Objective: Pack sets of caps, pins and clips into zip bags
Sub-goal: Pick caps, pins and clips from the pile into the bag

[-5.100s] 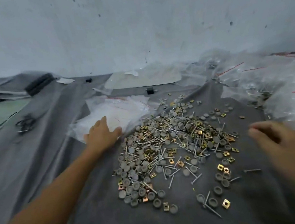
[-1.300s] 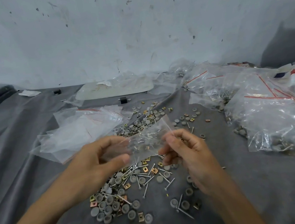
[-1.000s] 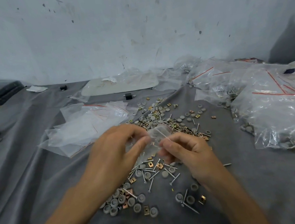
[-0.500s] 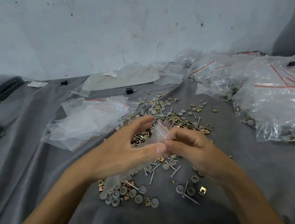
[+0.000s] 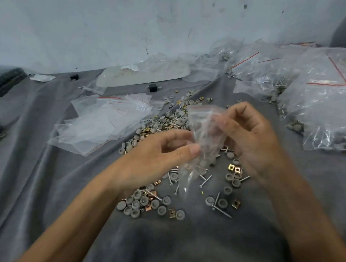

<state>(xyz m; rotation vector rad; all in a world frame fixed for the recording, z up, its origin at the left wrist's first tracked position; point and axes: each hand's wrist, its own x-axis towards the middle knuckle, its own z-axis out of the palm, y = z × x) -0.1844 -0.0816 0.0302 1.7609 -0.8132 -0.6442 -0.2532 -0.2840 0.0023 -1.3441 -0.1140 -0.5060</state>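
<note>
Above the loose pile, between the two hands, a small clear zip bag (image 5: 202,131) hangs with its red-lined mouth uppermost and its lower corner trailing toward the cloth. The left hand (image 5: 157,154) has its grip pinched on the bag's left edge, thumb against forefinger. The right hand (image 5: 254,140) has its grip curled round the other side near the mouth, fingertips on the film. Holding it from both sides like this probably serves to part the mouth so parts can drop in. I cannot tell whether anything is inside, since caps show through the clear film. Directly below lie the grey caps (image 5: 141,202), pins (image 5: 221,211) and brass-coloured clips (image 5: 234,168), close at hand. A flat stack of empty bags (image 5: 105,123) sits beyond the left hand and filled bags (image 5: 328,111) are heaped to the right, all on a grey cloth (image 5: 43,179).
</note>
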